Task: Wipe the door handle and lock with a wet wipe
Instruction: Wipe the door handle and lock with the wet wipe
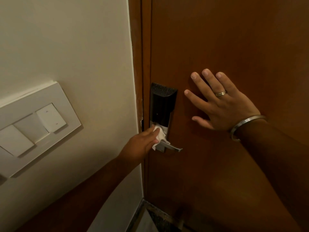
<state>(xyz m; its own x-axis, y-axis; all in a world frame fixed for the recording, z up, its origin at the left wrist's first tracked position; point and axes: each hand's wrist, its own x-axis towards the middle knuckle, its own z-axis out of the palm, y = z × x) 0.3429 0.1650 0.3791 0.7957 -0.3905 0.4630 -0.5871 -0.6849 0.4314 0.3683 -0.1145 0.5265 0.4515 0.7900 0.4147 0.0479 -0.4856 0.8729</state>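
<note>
Left hand (142,139) pinched closed; right hand (220,104) splayed flat.

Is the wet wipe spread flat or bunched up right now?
Bunched up. The wet wipe is a crumpled wad under the left hand, pressed against the lock plate just above the handle.

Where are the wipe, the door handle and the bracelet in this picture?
wipe (160,133): head view, the crumpled middle.
handle (174,147): head view, the silver lever near its tip.
bracelet (245,122): head view, the metal band across the wrist.
</note>
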